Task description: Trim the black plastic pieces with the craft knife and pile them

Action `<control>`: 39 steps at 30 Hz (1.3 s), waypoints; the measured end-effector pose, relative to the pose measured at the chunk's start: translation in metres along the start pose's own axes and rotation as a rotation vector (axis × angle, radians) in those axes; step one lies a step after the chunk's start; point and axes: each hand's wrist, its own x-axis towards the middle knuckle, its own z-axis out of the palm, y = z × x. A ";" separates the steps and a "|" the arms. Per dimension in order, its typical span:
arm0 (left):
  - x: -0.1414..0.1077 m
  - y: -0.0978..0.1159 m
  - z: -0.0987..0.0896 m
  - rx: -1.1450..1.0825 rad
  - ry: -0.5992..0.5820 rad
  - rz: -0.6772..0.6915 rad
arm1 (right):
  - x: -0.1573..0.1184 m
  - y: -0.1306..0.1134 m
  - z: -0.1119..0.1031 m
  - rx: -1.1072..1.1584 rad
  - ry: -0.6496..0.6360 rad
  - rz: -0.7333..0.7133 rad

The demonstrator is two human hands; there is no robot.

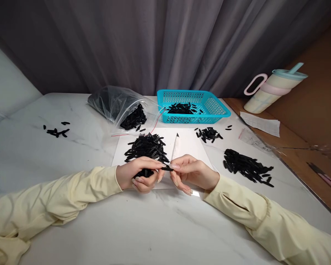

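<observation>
My left hand [143,174] is curled around several small black pieces [145,173], its thumb and forefinger at one end of a single black piece [167,168]. The other end of that piece is pinched between the thumb and forefinger of my right hand [191,171]. Just beyond my left hand, a heap of black pieces [147,147] lies on a white sheet [194,143]. A white pencil-shaped stick with a dark tip [175,145] rests on the sheet, partly hidden by my right hand.
Behind are an open plastic bag [110,105] of black pieces and a blue basket [195,118] holding more. Other piles lie right [245,165], back right [209,134] and left [57,133]. A lidded cup [274,90], paper [260,123] and small plastic bag [255,141] are at the right.
</observation>
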 end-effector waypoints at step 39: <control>-0.002 -0.001 0.000 0.010 -0.016 0.035 | 0.000 -0.001 0.001 -0.010 0.022 -0.012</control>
